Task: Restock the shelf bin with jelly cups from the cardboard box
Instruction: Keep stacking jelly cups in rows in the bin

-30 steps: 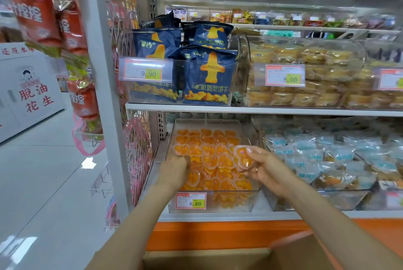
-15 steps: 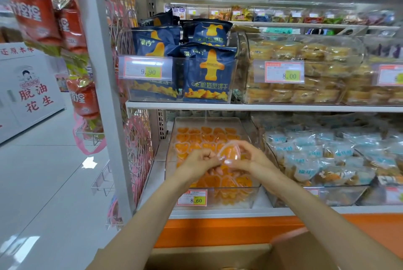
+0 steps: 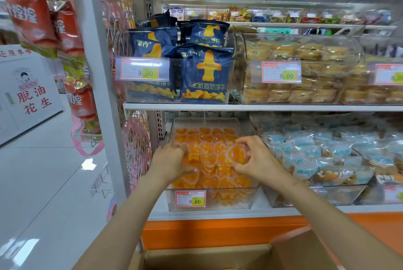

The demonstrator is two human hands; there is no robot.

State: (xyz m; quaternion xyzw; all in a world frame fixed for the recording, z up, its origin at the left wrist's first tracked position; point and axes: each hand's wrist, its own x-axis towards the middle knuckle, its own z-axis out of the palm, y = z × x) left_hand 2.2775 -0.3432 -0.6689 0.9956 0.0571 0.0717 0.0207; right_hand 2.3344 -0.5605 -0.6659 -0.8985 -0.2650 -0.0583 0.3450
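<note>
Jelly cups [image 3: 209,182], orange and heart-shaped, fill a clear shelf bin [image 3: 244,205] on the lower shelf as a person restocks from the cardboard box [image 3: 207,256] below. The right hand [image 3: 257,160] holds one heart-shaped cup [image 3: 236,154] in a narrow thumb-and-finger grip over the pile. The left hand [image 3: 172,162] curls onto cups at the bin's left side; whether its grip holds one cannot be told. Laying the cup flat in a low spot should keep the pile level.

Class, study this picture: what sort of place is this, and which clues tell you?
Probably a supermarket snack aisle: price tags on clear bins, shelved blue biscuit packets, red snack bags hanging alongside.
</note>
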